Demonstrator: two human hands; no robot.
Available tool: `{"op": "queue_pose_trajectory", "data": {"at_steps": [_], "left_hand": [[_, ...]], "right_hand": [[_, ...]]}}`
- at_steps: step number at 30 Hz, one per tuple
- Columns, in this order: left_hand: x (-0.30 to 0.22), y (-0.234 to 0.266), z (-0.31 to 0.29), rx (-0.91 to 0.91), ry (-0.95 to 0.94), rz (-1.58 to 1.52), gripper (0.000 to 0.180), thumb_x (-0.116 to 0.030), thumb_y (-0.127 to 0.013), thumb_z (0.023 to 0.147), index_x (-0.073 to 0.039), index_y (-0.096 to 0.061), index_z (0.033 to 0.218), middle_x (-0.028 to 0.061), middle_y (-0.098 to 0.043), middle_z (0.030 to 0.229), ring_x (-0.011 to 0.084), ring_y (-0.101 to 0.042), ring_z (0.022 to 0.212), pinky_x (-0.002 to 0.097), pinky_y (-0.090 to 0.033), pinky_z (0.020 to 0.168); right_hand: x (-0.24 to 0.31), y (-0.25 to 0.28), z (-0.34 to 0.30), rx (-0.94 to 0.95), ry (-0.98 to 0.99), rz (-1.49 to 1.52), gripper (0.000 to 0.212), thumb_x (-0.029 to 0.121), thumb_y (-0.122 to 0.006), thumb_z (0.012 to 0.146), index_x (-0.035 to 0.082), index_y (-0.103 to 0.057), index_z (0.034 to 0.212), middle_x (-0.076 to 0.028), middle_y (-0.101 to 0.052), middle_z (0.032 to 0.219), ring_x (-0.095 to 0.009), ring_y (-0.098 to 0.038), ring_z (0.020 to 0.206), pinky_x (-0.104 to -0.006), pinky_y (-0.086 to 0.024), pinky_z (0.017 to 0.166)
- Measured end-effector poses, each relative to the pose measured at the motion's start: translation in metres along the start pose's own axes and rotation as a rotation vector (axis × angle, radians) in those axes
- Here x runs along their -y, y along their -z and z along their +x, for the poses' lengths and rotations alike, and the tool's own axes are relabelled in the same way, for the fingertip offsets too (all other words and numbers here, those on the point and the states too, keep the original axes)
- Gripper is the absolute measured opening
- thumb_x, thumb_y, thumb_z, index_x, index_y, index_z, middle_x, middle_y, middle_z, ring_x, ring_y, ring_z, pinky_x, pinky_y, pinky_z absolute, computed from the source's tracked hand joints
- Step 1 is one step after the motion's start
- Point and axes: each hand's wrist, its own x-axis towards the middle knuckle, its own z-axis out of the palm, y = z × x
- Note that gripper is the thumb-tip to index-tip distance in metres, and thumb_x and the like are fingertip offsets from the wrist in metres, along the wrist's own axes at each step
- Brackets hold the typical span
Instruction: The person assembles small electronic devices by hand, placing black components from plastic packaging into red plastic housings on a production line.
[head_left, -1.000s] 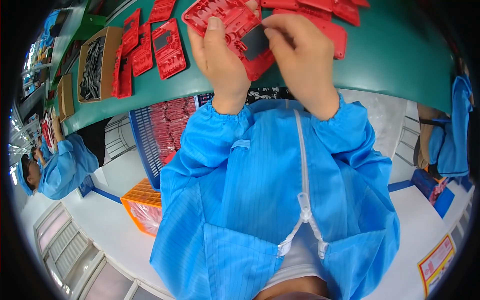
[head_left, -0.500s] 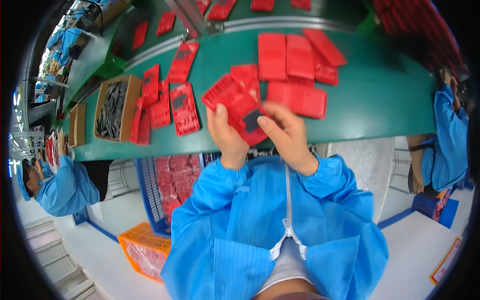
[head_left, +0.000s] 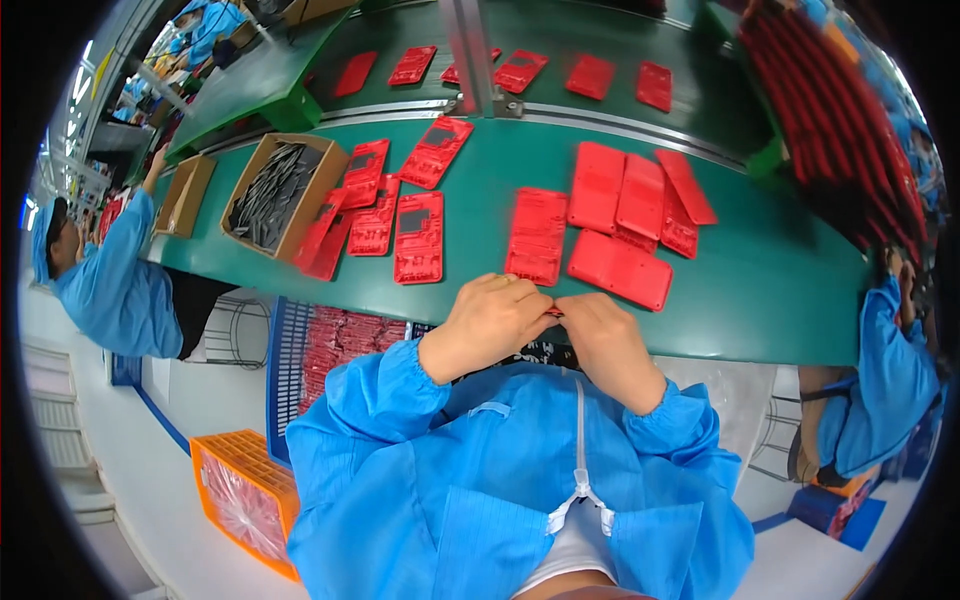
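Observation:
At the table's near edge, my left hand (head_left: 487, 325) and my right hand (head_left: 608, 345) meet with fingers curled. Between them they grip a red plastic casing (head_left: 554, 312), turned edge-on so that only a sliver shows; the rest is hidden by my fingers. Just beyond my hands lies an open red casing half (head_left: 537, 238), its ribbed inside facing up. To its right rest several smooth-backed red casings (head_left: 620, 270), some overlapping. Left of centre are several ribbed red casings (head_left: 419, 238) with dark grey pads set in them.
A cardboard box (head_left: 318, 205) of dark grey strips stands on the green table (head_left: 480, 160) at left, beside a smaller cardboard box (head_left: 186, 197). Behind a metal rail, red casings (head_left: 590, 76) lie on another green surface. Blue (head_left: 290, 350) and orange crates (head_left: 245, 500) stand below. Co-workers sit at both sides.
Both hands have drawn down toward my body, and the red casing has tilted from showing its inside to edge-on. The view has shifted, so the table things appear lower.

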Motion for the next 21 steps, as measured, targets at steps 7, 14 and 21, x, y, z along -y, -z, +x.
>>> {"op": "queue_pose_trajectory", "data": {"at_steps": [7,14,21], "left_hand": [[0.006,-0.003,0.008,0.042,-0.091,0.080,0.012,-0.015,-0.067,0.068,-0.008,-0.058,0.072,0.0050,-0.056,0.066,0.0225,-0.056,0.059,0.0332,-0.044,0.054],[0.012,-0.007,0.016,0.064,-0.166,0.065,0.015,-0.011,-0.067,0.065,-0.008,-0.054,0.070,0.0069,-0.051,0.064,0.0250,-0.054,0.059,0.0358,-0.042,0.054],[0.026,0.025,0.040,-0.169,0.010,0.050,0.066,-0.028,-0.073,0.069,-0.002,-0.045,0.123,0.0188,-0.048,0.122,0.0356,-0.047,0.113,0.0408,-0.038,0.094]], "right_hand": [[-0.003,0.003,0.003,0.057,-0.014,-0.006,0.027,0.001,-0.054,0.067,-0.002,-0.056,0.094,-0.014,-0.057,0.080,-0.029,-0.057,0.076,-0.0364,-0.048,0.060],[-0.010,-0.002,0.003,0.004,0.028,-0.020,0.016,0.000,-0.054,0.063,0.002,-0.050,0.078,-0.011,-0.051,0.071,-0.028,-0.053,0.068,-0.0374,-0.044,0.056],[-0.067,0.050,0.043,-0.073,-0.247,0.306,0.012,0.008,-0.055,0.080,-0.001,-0.058,0.088,-0.014,-0.058,0.074,-0.027,-0.059,0.065,-0.0357,-0.048,0.057]]}}
